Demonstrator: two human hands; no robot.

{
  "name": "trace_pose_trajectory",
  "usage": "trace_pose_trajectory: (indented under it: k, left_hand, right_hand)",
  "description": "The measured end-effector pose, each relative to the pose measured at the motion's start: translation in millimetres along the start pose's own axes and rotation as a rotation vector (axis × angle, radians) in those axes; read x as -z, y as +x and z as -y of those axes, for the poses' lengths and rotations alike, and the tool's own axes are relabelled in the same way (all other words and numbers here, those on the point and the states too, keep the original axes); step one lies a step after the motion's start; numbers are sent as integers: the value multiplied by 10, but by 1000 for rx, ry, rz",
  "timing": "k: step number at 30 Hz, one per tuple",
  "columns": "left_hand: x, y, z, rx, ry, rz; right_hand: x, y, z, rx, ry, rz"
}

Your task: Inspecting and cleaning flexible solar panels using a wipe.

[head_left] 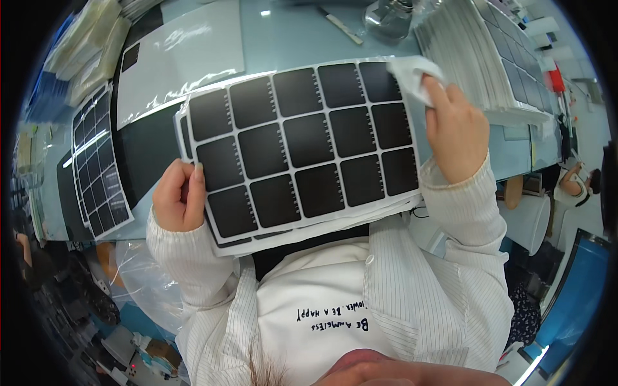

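A white sheet with rows of black rounded squares (309, 139) lies on a stack of similar sheets in front of me. My left hand (180, 196) is closed at the stack's left edge, thumb and fingers pinching the margin. In my right hand (456, 132), a crumpled white wipe (415, 76) is held between thumb and fingers. That wipe touches the sheet's far right corner, partly covering a black square there.
More black-square sheets (100, 161) lie at the left, near a glossy white sheet (183, 64). A tall sheet stack (463, 58) stands at the far right. A glass jar (389, 18) and a thin knife-like tool (341, 26) are at the back. Other people are beyond the table.
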State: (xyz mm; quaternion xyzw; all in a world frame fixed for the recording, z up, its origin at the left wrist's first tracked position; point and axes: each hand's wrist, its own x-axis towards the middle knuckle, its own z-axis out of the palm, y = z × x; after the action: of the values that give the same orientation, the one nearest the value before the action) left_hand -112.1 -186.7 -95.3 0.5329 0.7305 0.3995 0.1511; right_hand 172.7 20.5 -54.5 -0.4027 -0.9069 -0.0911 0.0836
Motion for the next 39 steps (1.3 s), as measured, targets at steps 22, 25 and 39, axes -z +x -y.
trace_pose_trajectory:
  k: [22, 25, 39]
  left_hand:
    - [44, 264, -303, -20, 93, 155]
    - [68, 237, -229, 2, -35, 170]
    - [255, 123, -123, 155, -385, 155]
  right_hand:
    - [-256, -234, -433, -378, 1288, 265]
    - [-137, -193, -385, -427, 1448, 270]
    - [19, -122, -293, -391, 1640, 196]
